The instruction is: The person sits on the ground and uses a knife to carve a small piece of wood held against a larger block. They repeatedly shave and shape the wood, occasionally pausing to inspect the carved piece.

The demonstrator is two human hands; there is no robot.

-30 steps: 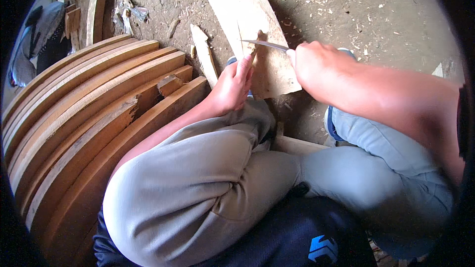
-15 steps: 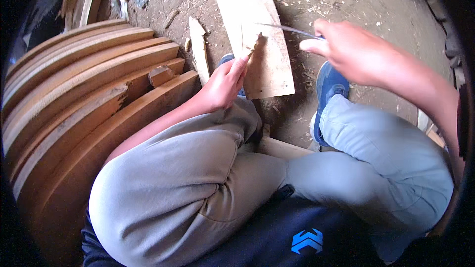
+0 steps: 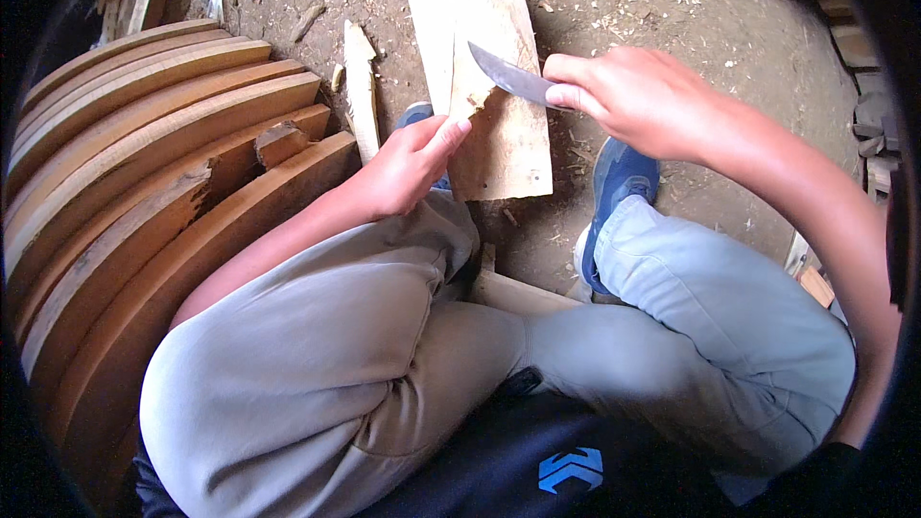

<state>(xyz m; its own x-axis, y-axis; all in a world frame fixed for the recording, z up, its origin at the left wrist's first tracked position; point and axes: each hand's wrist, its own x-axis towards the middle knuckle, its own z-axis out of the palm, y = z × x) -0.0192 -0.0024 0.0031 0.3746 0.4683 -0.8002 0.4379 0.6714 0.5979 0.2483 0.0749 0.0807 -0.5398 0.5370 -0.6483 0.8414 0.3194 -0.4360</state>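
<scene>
Hands apart, the left hand point(image 3: 413, 161) pinches a small wooden piece point(image 3: 471, 102) over a pale board point(image 3: 507, 155), apparently steadying it, while the right hand point(image 3: 638, 101) grips a knife point(image 3: 511, 76), blade angled beyond the left fingertips, presumably to spare them.

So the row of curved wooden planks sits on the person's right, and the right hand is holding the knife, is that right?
Not quite: the curved wooden planks are on the person's left, as the head view shows. The right hand does hold the knife.
</scene>
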